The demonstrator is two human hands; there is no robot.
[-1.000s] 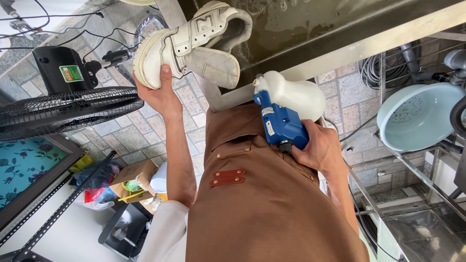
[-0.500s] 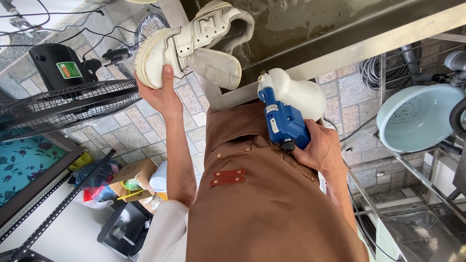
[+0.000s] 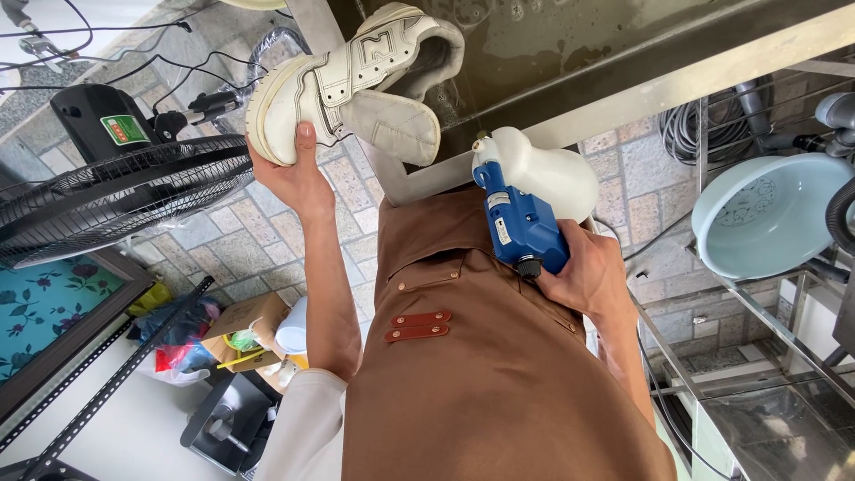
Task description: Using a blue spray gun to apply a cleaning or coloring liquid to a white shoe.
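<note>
White sneaker [image 3: 356,85] aloft; blue-white sprayer [image 3: 525,200] upright

One white sneaker [image 3: 352,80] and one blue-and-white spray gun [image 3: 525,200] sit above one brown apron [image 3: 490,374]; left of the apron stand one black fan [image 3: 107,191] and one cardboard box [image 3: 254,325], with one pale blue basin [image 3: 766,214] to its right.

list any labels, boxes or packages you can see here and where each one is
Fan label: small green and red rectangle on the black fan motor, far left.
Sprayer label: narrow white strip on the blue sprayer body, centre.
Cardboard box: open, brown, on the floor lower left, holding colourful items.
</note>
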